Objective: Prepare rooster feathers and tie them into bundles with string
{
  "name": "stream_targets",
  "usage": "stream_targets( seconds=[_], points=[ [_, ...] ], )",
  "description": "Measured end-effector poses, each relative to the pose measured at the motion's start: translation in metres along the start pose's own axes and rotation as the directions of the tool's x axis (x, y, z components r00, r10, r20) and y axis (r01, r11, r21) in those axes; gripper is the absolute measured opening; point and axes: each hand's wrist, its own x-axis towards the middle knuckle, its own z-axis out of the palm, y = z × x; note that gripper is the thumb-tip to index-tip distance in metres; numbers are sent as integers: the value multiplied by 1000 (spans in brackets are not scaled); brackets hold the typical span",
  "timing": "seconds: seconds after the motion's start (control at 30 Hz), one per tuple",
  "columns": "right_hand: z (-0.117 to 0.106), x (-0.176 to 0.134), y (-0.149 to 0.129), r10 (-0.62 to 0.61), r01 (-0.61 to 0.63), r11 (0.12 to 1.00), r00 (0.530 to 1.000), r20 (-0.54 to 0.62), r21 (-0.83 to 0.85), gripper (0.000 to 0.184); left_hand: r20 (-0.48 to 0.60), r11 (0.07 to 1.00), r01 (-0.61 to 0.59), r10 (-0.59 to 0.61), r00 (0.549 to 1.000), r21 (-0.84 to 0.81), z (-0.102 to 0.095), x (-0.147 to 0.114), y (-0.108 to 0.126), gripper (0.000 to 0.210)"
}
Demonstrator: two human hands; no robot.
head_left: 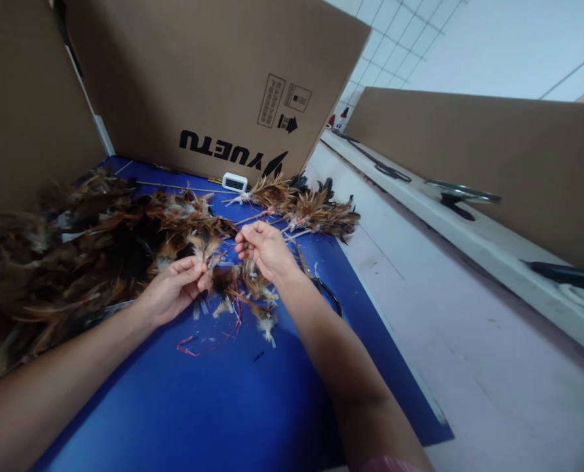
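Feather tuft (204, 245) stands at one o'clock from the left hand (176, 288), its base pinched between thumb and finger. At two o'clock, the right hand's (267, 252) fingertips meet; whether on anything, I cannot tell. A light pinch low on the quills should spare the vanes, clear of pink string (189, 352) at six o'clock on the blue desk (198, 413).

A tan-and-white feather tuft (204, 246) fans upward, seemingly just beside a tangled brown feather heap (99, 252).

A handicraft workspace
Loose feathers (134, 239) and tied feather bundles (316, 208) lie on a blue work surface (174, 400) beside cardboard (198, 72).
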Motion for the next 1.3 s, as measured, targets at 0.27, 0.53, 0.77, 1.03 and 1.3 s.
stream_targets(
  seconds=[0.27, 0.53, 0.77, 1.03, 1.3],
  points=[
    [-7, -4, 3, 70, -12, 979, 956, 285, -202, 39, 6, 1000, 18, -18, 1000, 6, -1, -3, 3, 14],
    [-3, -7, 5, 116, 30, 932, 919, 377, -362, 31, 34, 999, 42, -44, 998, 33, -3, -4, 0, 14],
    [-4, 0, 14, 131, -58, 967, 948, 289, -249, 32, 41, 998, 23, -25, 999, 51, 0, -4, 1, 13],
    [-27, 6, 3, 102, -71, 985, 973, 205, -157, 39, 27, 998, 40, -42, 999, 58, -1, -5, 2, 16],
    [-39, 0, -17, 57, -28, 981, 988, 144, -191, 36, 168, 975, 151, -179, 969, 164, 12, -16, -3, 20]
  ],
)
